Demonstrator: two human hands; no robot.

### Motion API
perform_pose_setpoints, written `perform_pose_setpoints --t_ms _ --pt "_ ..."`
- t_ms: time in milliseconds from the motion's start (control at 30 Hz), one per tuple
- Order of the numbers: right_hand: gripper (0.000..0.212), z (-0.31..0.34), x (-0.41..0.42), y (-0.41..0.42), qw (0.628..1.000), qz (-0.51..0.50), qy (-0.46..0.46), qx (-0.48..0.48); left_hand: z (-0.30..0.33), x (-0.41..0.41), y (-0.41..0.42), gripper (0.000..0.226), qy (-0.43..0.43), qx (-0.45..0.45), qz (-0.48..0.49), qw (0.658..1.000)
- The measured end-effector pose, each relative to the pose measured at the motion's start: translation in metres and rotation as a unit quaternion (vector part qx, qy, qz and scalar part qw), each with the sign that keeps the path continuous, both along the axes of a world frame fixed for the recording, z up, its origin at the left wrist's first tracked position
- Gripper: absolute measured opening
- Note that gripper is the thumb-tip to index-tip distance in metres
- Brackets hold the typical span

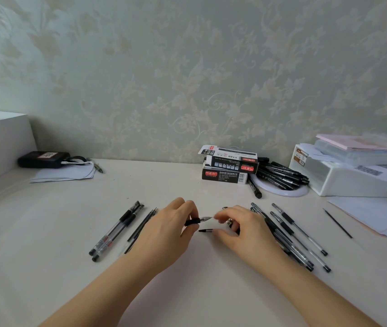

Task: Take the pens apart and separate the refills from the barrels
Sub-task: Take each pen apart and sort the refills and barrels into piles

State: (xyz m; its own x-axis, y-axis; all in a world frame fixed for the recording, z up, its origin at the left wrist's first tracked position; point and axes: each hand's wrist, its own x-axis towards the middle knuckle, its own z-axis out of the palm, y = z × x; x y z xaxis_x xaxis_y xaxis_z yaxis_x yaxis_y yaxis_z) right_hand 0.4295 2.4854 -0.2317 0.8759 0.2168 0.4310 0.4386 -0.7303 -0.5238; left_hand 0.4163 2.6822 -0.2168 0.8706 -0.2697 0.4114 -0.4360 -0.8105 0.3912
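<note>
Two bare forearms, no sleeves visible up to the frame's bottom edge. Left hand: no rings, watch or bands seen. Right hand: a dark-and-silver ring-like band at one finger, blurred. Nails short, unpainted as far as visible.

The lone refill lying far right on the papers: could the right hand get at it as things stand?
Probably yes. Bare desk and paper surround the lone refill, but the right hand is pinching a small part and must cross the pile of pens beside it.
</note>
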Motion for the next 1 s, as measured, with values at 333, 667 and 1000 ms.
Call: perform_pose_setpoints --t_ms 333,667,1000 --pt "0.013 0.009 -0.002 0.003 0.98 0.068 0.107 0.152 0.005 -0.002 -0.005 0.011 -0.005 -0.025 -0.052 0.998" --pt "0.006 0.012 -0.002 -0.001 0.965 0.1 0.141 0.197 0.002 -0.001 -0.004 0.023 0.043 -0.001 -0.063 0.997" --pt "0.018 0.008 -0.002 0.002 0.971 0.072 0.109 0.199 0.004 -0.003 -0.003 0.025 0.047 -0.002 -0.066 0.997"
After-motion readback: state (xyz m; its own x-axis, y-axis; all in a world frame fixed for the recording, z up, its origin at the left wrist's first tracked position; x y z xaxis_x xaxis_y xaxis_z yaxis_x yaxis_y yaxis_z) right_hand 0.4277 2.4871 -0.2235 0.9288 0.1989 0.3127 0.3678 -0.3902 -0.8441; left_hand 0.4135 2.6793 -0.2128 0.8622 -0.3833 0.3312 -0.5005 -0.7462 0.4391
